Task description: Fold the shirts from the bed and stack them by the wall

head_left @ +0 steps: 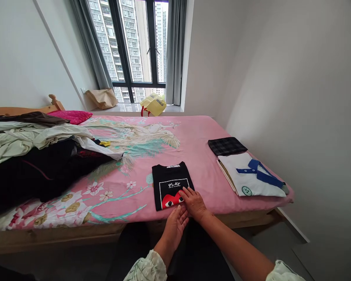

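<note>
A folded black T-shirt (pixel 169 179) with a white "PLAY" box and a red heart lies near the front edge of the pink bed (pixel 193 144). My right hand (pixel 194 203) rests flat on its lower right corner, fingers stretched out. My left hand (pixel 175 226) is at the shirt's front edge, palm up, fingers extended and touching or slipping under the hem. Neither hand grips anything.
A heap of unfolded clothes (pixel 32 156) covers the bed's left side. To the right lie a folded white shirt with a blue collar (pixel 251 179) and a folded dark plaid piece (pixel 226 145). A yellow bag (pixel 153 104) and a brown paper bag (pixel 102 97) sit on the window ledge.
</note>
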`<action>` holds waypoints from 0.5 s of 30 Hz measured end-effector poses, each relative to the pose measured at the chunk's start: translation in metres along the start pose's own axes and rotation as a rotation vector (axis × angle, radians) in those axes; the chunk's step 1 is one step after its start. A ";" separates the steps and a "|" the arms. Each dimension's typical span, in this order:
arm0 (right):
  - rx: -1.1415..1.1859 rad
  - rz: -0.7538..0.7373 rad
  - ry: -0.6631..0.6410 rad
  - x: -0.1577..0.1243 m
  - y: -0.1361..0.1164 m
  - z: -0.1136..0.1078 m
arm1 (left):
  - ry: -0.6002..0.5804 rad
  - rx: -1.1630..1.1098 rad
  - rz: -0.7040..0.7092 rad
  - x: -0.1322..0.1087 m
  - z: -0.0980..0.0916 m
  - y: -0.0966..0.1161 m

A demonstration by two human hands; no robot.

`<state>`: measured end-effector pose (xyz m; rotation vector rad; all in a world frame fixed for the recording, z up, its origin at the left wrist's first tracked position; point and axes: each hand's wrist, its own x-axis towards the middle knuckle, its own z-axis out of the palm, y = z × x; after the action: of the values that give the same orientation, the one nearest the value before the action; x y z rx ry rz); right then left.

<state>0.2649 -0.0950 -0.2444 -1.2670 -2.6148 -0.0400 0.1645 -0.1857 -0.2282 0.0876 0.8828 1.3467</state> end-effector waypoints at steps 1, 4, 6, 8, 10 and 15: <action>0.011 0.020 -0.001 -0.001 -0.006 -0.005 | -0.019 -0.050 0.007 0.000 0.003 0.000; 0.046 0.067 -0.011 -0.009 -0.032 -0.027 | 0.012 -0.208 0.082 0.000 0.011 0.003; 0.126 0.065 -0.009 -0.021 -0.049 -0.044 | 0.127 -0.271 0.127 0.000 0.013 0.006; 0.309 0.057 0.056 -0.039 -0.060 -0.055 | 0.253 -0.280 0.141 -0.003 0.010 0.012; 0.575 0.125 0.164 -0.060 -0.063 -0.054 | 0.328 -0.265 0.140 -0.010 0.004 0.019; 1.423 0.672 0.001 -0.087 -0.064 -0.008 | 0.417 -0.154 0.113 -0.044 -0.014 0.036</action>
<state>0.2689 -0.2035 -0.2509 -1.2873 -1.3086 1.5380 0.1289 -0.2201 -0.1966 -0.2757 1.1292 1.5637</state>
